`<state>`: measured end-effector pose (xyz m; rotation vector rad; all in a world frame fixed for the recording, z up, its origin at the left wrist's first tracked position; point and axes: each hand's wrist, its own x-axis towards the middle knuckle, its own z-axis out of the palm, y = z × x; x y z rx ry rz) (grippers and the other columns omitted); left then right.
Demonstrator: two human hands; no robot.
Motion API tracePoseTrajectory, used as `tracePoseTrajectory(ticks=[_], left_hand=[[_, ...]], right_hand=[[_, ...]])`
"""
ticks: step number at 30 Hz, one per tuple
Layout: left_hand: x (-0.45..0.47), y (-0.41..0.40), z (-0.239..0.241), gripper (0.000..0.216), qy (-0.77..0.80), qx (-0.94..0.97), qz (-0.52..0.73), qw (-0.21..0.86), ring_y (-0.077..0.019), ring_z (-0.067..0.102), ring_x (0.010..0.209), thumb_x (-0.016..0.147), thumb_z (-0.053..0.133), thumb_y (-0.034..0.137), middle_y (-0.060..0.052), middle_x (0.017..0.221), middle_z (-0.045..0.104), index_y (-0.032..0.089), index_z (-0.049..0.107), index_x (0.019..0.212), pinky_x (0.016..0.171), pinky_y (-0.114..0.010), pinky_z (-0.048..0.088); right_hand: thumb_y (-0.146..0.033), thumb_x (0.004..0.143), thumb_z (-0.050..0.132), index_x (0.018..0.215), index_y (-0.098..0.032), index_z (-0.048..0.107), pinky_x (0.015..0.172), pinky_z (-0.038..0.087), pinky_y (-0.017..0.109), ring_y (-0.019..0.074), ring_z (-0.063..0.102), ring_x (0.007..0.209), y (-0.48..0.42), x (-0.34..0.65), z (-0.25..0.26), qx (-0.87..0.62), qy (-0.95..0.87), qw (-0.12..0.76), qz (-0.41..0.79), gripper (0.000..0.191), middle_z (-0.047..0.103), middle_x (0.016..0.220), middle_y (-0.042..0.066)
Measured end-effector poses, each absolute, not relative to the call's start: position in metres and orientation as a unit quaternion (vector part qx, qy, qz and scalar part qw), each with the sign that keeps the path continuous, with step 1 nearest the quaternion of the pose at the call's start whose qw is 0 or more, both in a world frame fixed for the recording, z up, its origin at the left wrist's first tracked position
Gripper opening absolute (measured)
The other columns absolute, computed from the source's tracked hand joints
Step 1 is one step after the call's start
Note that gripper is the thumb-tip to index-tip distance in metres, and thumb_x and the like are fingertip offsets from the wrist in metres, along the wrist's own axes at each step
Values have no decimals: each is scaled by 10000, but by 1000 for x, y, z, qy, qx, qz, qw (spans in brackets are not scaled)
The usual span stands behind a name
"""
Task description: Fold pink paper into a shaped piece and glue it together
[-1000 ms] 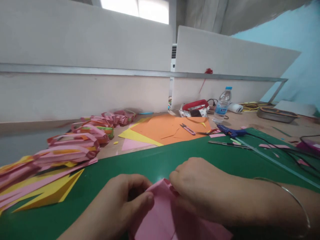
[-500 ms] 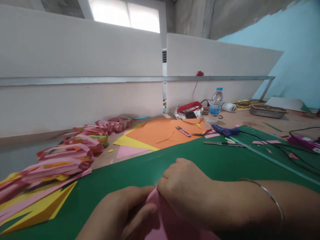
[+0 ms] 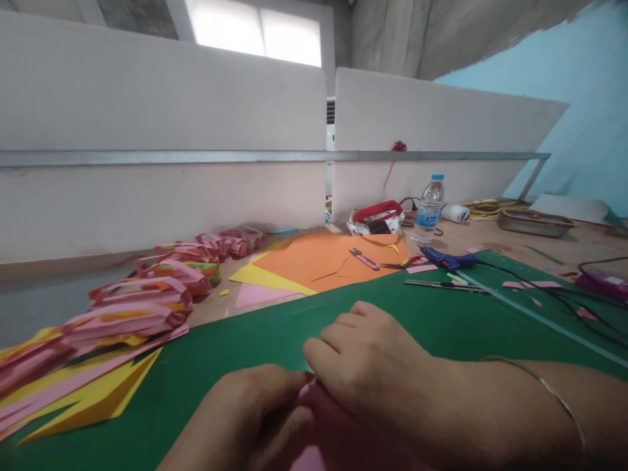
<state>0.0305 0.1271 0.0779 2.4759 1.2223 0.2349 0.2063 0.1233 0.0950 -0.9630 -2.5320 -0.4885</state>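
Both my hands are on a piece of pink paper (image 3: 343, 432) low in the head view, over the green mat (image 3: 255, 347). My left hand (image 3: 255, 412) pinches the paper's upper corner between thumb and fingers. From the right, my right hand (image 3: 367, 366) lies across the same corner with its fingers curled round the edge; a thin bracelet (image 3: 549, 389) circles that wrist. The paper's lower part runs out of the frame, and my hands hide much of the rest.
Pink and orange paper strip loops (image 3: 147, 294) and cut yellow paper (image 3: 108, 386) line the left. Orange sheets (image 3: 304, 258) lie ahead with thread snips (image 3: 364, 259). Rightward are a blue glue gun (image 3: 449, 259), a cutter knife (image 3: 441, 285), a water bottle (image 3: 428, 212) and cables.
My right hand has shifted slightly and now covers more of the pink paper's top corner. The whole view has moved a little, so the background sits further right.
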Motion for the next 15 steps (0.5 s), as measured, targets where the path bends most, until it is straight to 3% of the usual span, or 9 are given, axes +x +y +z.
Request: tracePoseTrajectory(ticks=[3, 7, 15], left_hand=[[35, 126, 80, 233, 459, 857, 83, 216, -84, 408, 524, 759, 436, 241, 51, 539, 486, 177, 477, 538, 497, -187, 287], [39, 127, 85, 208, 513, 807, 57, 287, -110, 472, 603, 748, 440, 260, 41, 623, 571, 185, 597, 633, 530, -192, 319], [34, 127, 88, 206, 487, 797, 45, 354, -115, 453, 612, 729, 444, 289, 35, 636, 470, 171, 530, 584, 538, -209, 339]], right_hand=[[-174, 755, 571, 610, -179, 463, 498, 151, 282, 116, 389, 452, 127, 209, 96, -311, -932, 148, -114, 181, 528, 512, -25], [-167, 720, 588, 583, -184, 451, 492, 133, 284, 116, 372, 442, 128, 212, 96, -307, -933, 141, -122, 194, 520, 505, -29], [-98, 690, 552, 582, -185, 473, 468, 134, 269, 106, 291, 441, 133, 216, 93, -293, -946, 122, -63, 160, 520, 522, -41]])
